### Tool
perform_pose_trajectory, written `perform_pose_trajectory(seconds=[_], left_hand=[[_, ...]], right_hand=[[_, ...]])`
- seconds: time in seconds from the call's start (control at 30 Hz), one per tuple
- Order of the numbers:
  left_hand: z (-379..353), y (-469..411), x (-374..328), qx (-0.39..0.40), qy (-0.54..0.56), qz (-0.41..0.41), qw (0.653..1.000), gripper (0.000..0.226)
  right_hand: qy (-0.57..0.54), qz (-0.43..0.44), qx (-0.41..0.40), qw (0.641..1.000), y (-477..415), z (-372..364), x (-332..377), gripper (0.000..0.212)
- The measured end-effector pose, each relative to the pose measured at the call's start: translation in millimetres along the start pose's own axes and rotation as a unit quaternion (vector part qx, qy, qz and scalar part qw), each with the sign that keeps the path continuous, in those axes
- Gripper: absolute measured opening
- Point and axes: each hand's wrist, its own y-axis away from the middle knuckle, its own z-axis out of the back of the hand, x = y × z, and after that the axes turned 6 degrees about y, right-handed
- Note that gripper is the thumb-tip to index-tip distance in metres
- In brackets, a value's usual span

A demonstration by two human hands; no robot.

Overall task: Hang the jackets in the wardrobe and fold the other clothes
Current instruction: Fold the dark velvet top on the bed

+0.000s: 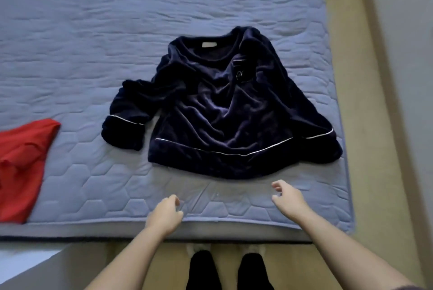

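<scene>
1. Fingers of the left hand: loosely curled, slightly apart, gripping nothing. Contact with the mattress cannot be determined.
2. Fingers of the right hand: loosely curled, thumb and forefinger apart, gripping nothing.
3. Navy velvet top: lies front up on the mattress just beyond both sets of fingertips, hem nearest them, untouched.
4. Sleeves: one is bunched beyond and left of the left fingers. The other reaches the mattress edge beyond the right fingers.
5. Red garment: lies well to the left of the left fingers, partly out of frame.
</scene>
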Motion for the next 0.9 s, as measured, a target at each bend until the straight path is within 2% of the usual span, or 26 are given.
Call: perform_pose_trajectory(seconds=[0.1,0.17,0.27,0.33,0.4,0.5,0.67,0.77,0.8,0.9], left_hand=[[-15,-35,-1,-0.041,0.044,0.011,0.998,0.033],[-13,-54,-3,-0.097,0.092,0.027,0.991,0.045],[2,-77,-7,-0.203,0.18,0.058,0.961,0.068],[13,-93,-10,-0.261,0.228,0.06,0.936,0.075],[20,-109,-10,-0.304,0.273,0.053,0.911,0.08],[27,-130,-10,-0.34,0.377,0.059,0.859,0.082],[32,-154,-22,-0.35,0.553,0.011,0.756,0.066],[35,-167,-26,-0.298,0.685,0.011,0.665,0.058],[37,-169,-27,-0.303,0.702,0.016,0.644,0.053],[37,-169,-21,-0.366,0.674,0.037,0.641,0.043]], right_hand=[[-0.001,0.007,-0.038,0.999,-38,-19,-10,0.045],[0.007,0.009,-0.088,0.996,-58,-25,-13,0.054],[0.043,-0.007,-0.171,0.984,-84,-23,-15,0.071],[0.095,-0.016,-0.194,0.976,-100,-18,-16,0.08],[0.204,-0.001,-0.217,0.955,-114,-14,-17,0.085],[0.328,0.031,-0.254,0.91,-133,-10,-21,0.087],[0.343,0.048,-0.261,0.901,-154,0,-30,0.079],[0.367,0.059,-0.281,0.885,-157,0,-35,0.072],[0.377,0.055,-0.274,0.883,-157,0,-36,0.07],[0.373,0.057,-0.24,0.894,-153,1,-37,0.059]])
